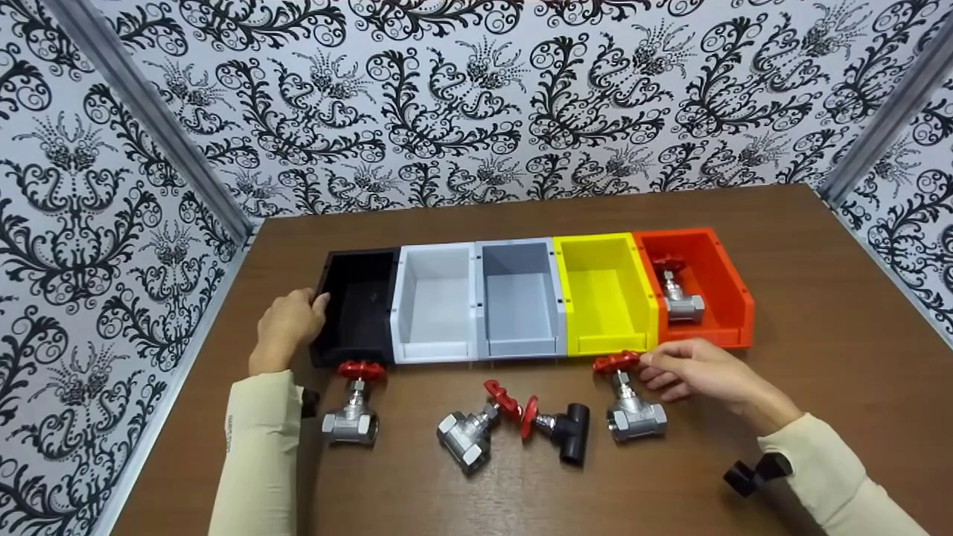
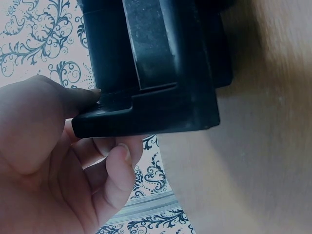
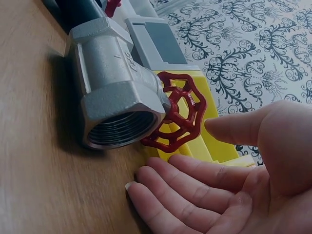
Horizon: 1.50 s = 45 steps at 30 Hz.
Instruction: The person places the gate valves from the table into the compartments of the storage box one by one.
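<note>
My left hand (image 1: 292, 321) grips the side wall of the black bin (image 1: 322, 351), thumb over the rim and fingers outside, as the left wrist view also shows. At the front of the yellow bin (image 1: 607, 347), my right hand (image 1: 703, 370) is beside a steel gate valve (image 1: 636, 418) lying on the table. Its thumb tip is right at the rim of the valve's red handwheel (image 3: 197, 114). The other fingers of that hand are extended, loosely bent, below the wheel in the right wrist view. Another steel valve (image 1: 350, 418) lies in front of the black bin.
White (image 1: 435, 350), grey (image 1: 521, 348) and red (image 1: 733, 339) bins continue the row. The red bin holds a steel valve (image 1: 681, 305). Between the hands lie an angled steel valve (image 1: 465, 439) and a black-bodied valve (image 1: 572, 434). Patterned walls (image 1: 461, 112) enclose the brown table (image 1: 819, 298).
</note>
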Each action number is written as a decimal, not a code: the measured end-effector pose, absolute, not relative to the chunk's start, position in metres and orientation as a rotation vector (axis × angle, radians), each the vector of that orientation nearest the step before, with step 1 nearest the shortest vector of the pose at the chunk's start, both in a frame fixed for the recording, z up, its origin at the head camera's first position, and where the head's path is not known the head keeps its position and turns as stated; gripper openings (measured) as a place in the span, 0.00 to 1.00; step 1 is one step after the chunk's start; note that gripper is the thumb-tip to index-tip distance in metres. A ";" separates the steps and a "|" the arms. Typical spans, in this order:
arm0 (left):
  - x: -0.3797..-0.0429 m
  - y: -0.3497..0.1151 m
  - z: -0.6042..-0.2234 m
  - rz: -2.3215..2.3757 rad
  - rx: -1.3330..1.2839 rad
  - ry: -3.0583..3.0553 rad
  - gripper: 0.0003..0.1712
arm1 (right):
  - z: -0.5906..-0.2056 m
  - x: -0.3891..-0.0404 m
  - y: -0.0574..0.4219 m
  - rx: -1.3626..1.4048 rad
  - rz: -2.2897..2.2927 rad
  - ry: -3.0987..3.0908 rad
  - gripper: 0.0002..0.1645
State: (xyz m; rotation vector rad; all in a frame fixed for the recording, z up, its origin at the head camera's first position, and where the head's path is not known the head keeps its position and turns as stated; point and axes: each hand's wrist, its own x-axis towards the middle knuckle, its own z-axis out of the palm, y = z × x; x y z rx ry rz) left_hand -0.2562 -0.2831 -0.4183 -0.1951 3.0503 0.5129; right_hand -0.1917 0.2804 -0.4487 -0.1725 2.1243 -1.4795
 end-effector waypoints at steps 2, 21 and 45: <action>-0.256 -0.283 -0.419 0.515 -0.193 3.054 0.25 | -0.450 -0.191 0.281 -0.174 -1.485 2.106 0.27; -0.257 -0.284 -0.419 0.520 -0.211 3.031 0.26 | -0.449 -0.190 0.284 -0.185 -1.494 1.989 0.27; -0.257 -0.282 -0.417 0.533 -0.217 3.025 0.25 | -0.452 -0.189 0.280 -0.188 -1.486 1.980 0.25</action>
